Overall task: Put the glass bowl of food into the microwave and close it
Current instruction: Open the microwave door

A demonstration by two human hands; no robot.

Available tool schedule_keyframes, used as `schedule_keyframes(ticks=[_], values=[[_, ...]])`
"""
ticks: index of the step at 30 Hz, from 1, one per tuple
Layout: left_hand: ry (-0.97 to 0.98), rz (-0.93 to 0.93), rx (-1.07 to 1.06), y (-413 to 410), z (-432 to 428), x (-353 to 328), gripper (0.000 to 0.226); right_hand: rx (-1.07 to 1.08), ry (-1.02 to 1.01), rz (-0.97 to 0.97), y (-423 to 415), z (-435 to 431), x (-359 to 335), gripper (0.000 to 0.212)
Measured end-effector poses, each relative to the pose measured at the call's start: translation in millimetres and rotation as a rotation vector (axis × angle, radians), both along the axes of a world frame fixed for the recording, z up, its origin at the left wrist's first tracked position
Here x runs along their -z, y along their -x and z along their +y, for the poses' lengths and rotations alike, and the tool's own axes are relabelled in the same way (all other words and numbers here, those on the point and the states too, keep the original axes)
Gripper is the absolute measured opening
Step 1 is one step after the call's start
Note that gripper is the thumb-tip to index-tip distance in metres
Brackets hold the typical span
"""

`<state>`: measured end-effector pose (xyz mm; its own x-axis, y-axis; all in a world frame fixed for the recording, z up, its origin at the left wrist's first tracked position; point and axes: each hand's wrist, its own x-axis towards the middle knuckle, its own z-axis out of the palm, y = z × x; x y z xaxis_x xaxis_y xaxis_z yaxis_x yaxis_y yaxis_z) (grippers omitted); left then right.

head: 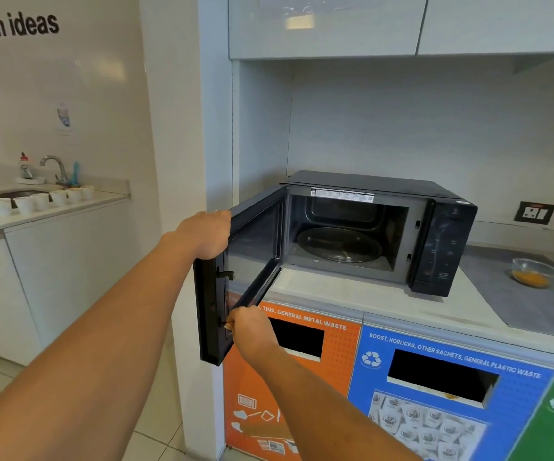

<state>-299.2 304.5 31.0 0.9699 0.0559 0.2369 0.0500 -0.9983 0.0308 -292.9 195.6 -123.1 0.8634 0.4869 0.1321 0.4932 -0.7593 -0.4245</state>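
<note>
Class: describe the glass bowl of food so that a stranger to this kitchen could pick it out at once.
Start at the black microwave oven with its door swung open on the white countertop. Look to its right, to the grey mat. There stands a small clear glass bowl holding orange-yellow food, the only dish on that counter.

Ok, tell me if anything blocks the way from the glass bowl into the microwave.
Nothing visible does. The glass bowl sits on the counter to the right of the microwave; the door is swung wide open to the left, and the cavity holds only its turntable. Both hands are on the door.
</note>
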Motion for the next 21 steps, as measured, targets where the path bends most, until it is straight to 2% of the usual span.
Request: schedule_keyframes(ticks=[9, 16, 21], values=[[-0.194, 0.034, -0.047, 0, -14, -1, 0.031, -0.029, -0.005, -0.029, 7, -5, 0, 0.021], [-0.363, 0.018, -0.102, 6, -24, 3, 0.047, -0.169, 0.031, -0.051, 16, -28, -6, 0.038], [-0.524, -0.130, -0.170, 10, -26, 9, 0.067, -0.246, 0.079, -0.155, 23, -41, -11, 0.043]])
